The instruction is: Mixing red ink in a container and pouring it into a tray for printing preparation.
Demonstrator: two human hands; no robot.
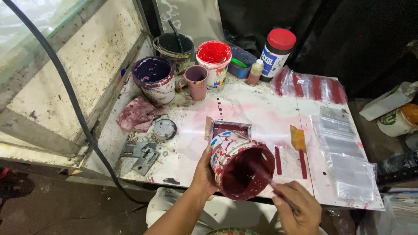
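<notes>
Left hand [204,172] gripping tilted maroon-coated paint tub [241,167], right hand [296,206] clenched around stirring stick [272,185] inside

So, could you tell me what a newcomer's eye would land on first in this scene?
Most likely the tilted pot of dark red paint at the near edge of the stained white table, gripped by the left hand while the right hand pokes a thin stick into it. Next, the cluster at the back: a bright red paint tub, a purple bucket left of it and a red-capped bottle.
</notes>
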